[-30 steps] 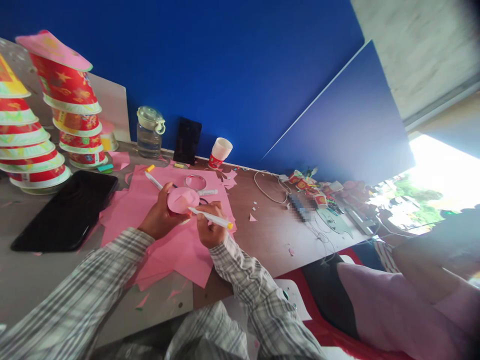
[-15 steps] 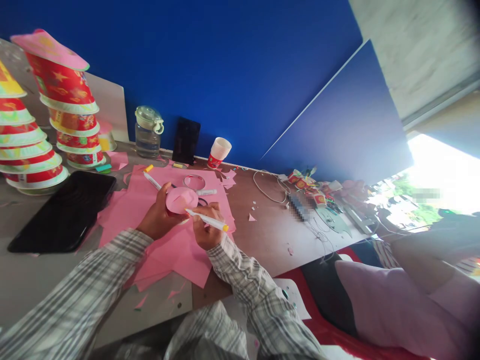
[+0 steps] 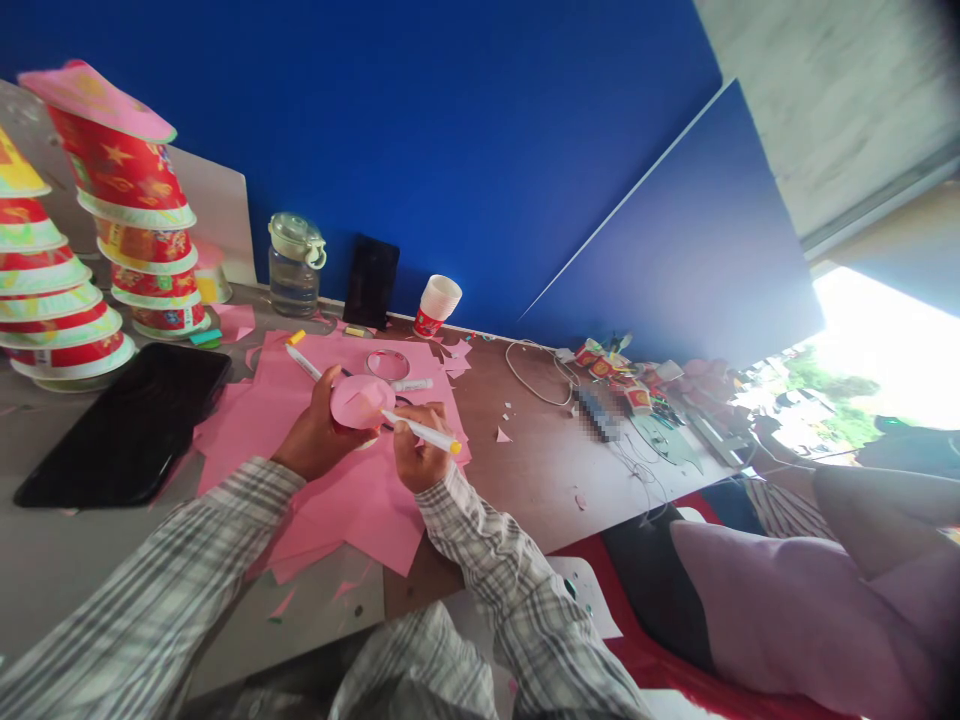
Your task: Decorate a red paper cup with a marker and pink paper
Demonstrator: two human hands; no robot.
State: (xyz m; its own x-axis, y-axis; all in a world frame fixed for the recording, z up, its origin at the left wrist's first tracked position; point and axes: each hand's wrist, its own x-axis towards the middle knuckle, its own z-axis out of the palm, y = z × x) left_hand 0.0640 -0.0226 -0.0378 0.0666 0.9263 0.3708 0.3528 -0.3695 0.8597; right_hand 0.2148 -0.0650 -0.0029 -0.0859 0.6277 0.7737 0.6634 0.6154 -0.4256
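My left hand (image 3: 319,430) is closed around a round pink paper piece (image 3: 361,402), with a bit of red showing beneath it. My right hand (image 3: 420,450) grips a white marker (image 3: 427,433) with a yellow end. The marker's tip is at the right edge of the pink round; whether it touches cannot be made out. Under both hands lie pink paper sheets (image 3: 352,520). Another white marker (image 3: 304,362) rests on them to the left, near a yellow cap (image 3: 297,338). Behind the hands are a tape roll (image 3: 388,352) and a short white pen cap (image 3: 412,384).
Tall stacks of red paper cups (image 3: 154,245) stand at left, beside a black tablet (image 3: 127,425). A glass jug (image 3: 294,285), a dark phone (image 3: 373,280) and white cups (image 3: 439,300) line the blue partition (image 3: 450,130). Cables (image 3: 540,385) and a seated person (image 3: 787,590) are at right.
My right hand and the marker have shifted slightly right, the tip going from the pink round's lower edge to its right edge. My left hand stays nearly still. The person at right has moved an arm.
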